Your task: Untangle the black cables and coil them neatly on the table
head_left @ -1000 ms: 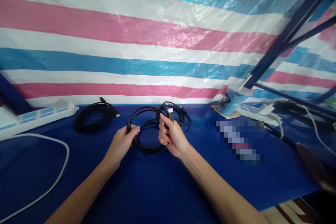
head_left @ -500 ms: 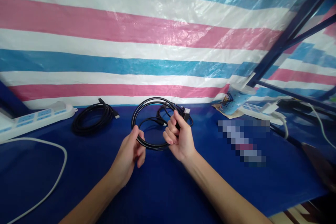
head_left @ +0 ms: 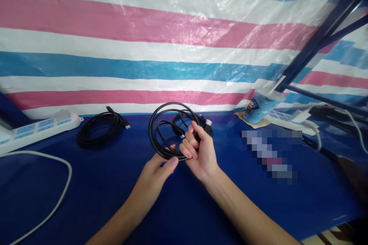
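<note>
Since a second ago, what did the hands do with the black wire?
The black cable coil was raised and tipped upright. The left hand slid from its left side to its bottom, beside the right hand, which kept its fingers shut on the coil and plug end. The other coil, power strip and white cord stayed put.

Head camera looks forward and down, close over the blue table (head_left: 86, 199).
</note>
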{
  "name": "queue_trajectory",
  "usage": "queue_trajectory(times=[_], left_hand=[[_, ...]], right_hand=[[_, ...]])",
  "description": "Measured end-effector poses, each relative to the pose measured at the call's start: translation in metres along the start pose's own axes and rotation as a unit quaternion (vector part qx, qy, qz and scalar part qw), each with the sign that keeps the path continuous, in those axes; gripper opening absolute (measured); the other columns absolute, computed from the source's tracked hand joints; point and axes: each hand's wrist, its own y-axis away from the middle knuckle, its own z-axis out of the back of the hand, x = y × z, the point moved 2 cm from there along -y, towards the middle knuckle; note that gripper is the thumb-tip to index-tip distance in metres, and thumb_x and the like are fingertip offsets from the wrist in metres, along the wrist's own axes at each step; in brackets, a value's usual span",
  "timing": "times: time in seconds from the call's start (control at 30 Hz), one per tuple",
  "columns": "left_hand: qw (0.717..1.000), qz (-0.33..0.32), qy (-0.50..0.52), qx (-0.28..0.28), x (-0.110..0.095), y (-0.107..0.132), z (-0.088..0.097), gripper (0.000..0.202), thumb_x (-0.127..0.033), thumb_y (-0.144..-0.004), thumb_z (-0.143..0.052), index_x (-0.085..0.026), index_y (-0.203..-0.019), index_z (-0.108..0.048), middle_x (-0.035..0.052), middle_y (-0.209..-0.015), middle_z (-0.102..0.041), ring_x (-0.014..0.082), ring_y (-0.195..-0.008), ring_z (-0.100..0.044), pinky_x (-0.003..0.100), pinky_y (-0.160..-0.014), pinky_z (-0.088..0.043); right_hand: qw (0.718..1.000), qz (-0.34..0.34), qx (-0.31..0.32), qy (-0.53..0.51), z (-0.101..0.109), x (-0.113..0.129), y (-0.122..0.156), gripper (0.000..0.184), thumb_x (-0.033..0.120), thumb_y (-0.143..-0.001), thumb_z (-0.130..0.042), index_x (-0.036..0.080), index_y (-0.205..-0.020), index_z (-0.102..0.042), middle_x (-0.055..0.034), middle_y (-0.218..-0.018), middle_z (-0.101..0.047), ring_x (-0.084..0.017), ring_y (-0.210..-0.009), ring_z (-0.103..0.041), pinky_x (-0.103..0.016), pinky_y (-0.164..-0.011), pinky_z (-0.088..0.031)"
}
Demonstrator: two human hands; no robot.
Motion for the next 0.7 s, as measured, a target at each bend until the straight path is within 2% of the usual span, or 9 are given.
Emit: queue_trajectory(times=[0.07,0.13,0.23,0.33,0.47,0.57,0.63,0.7], left_hand=[[0.996,-0.001,0.035,-0.082,-0.002,-0.002,0.009,0.044,-0.041,-0.073,-0.069,-0.021,-0.112,-0.066,0.0074,-0.107,-0.068,0.0207,-0.091,-0.062,0.024,-0.066,-0.05],[0.992,-0.008,0.002,-0.123,-0.008,-0.006,0.022,0.04,-0.044,-0.075,-0.065,-0.019,-0.107,-0.068,0.0055,-0.091,-0.069,0.0161,-0.076,-0.062,0.022,-0.062,-0.049],[0.986,0.017,-0.125,-0.104,-0.017,-0.012,0.038,0.036,-0.044,-0.076,-0.062,-0.014,-0.095,-0.068,0.0045,-0.069,-0.066,0.0146,-0.053,-0.059,0.022,-0.046,-0.046],[0.982,0.052,-0.152,-0.097,-0.02,-0.012,0.042,0.04,-0.039,-0.073,-0.065,-0.016,-0.104,-0.058,0.002,-0.062,-0.064,0.0153,-0.037,-0.054,0.025,-0.035,-0.042],[0.996,0.05,-0.005,-0.078,-0.023,-0.007,0.033,0.048,-0.037,-0.07,-0.068,-0.019,-0.111,-0.052,0.0023,-0.078,-0.064,0.0147,-0.046,-0.056,0.028,-0.039,-0.047],[0.992,0.035,0.118,-0.034,-0.027,-0.007,0.027,0.044,-0.047,-0.076,-0.06,-0.016,-0.107,-0.055,0.0042,-0.082,-0.061,0.0139,-0.057,-0.056,0.026,-0.046,-0.049],[0.987,0.029,0.16,0.004,-0.027,-0.009,0.025,0.044,-0.055,-0.081,-0.05,-0.015,-0.099,-0.057,0.0049,-0.078,-0.061,0.014,-0.061,-0.055,0.026,-0.052,-0.049],[0.988,0.026,0.148,0.015,-0.025,-0.011,0.025,0.038,-0.053,-0.081,-0.052,-0.016,-0.089,-0.057,0.0041,-0.077,-0.06,0.0132,-0.062,-0.054,0.025,-0.055,-0.048]], right_hand=[[1.0,-0.024,-0.001,0.015,0.0,-0.007,0.001,0.024,0.034,-0.082,-0.057,0.019,-0.065,-0.048,0.0126,-0.039,-0.022,-0.003,-0.03,-0.012,-0.016,-0.03,-0.019],[0.998,-0.042,0.001,0.037,-0.001,-0.014,0.003,0.024,0.033,-0.083,-0.058,0.018,-0.066,-0.05,0.0124,-0.039,-0.024,-0.003,-0.03,-0.012,-0.016,-0.031,-0.019],[0.997,-0.039,0.007,0.066,-0.003,-0.017,0.007,0.025,0.034,-0.083,-0.06,0.018,-0.066,-0.051,0.0123,-0.04,-0.023,-0.003,-0.031,-0.013,-0.016,-0.031,-0.02],[0.996,-0.019,0.013,0.087,-0.005,-0.013,0.009,0.025,0.035,-0.081,-0.063,0.017,-0.066,-0.052,0.0124,-0.041,-0.022,-0.002,-0.032,-0.012,-0.016,-0.031,-0.019],[0.996,-0.007,0.014,0.087,-0.005,-0.008,0.007,0.025,0.034,-0.081,-0.063,0.017,-0.066,-0.054,0.0123,-0.041,-0.022,-0.002,-0.032,-0.012,-0.016,-0.031,-0.019],[0.998,-0.013,0.011,0.057,-0.001,-0.003,0.003,0.024,0.033,-0.087,-0.055,0.018,-0.068,-0.053,0.0119,-0.041,-0.021,-0.003,-0.032,-0.01,-0.016,-0.03,-0.019],[0.999,-0.01,0.009,0.03,0.001,0.003,0.0,0.027,0.033,-0.09,-0.048,0.018,-0.068,-0.053,0.0116,-0.041,-0.02,-0.004,-0.032,-0.008,-0.016,-0.03,-0.019],[1.0,0.003,0.009,0.006,0.003,0.013,-0.002,0.03,0.033,-0.092,-0.043,0.018,-0.067,-0.052,0.0112,-0.041,-0.019,-0.005,-0.033,-0.008,-0.016,-0.03,-0.019]])
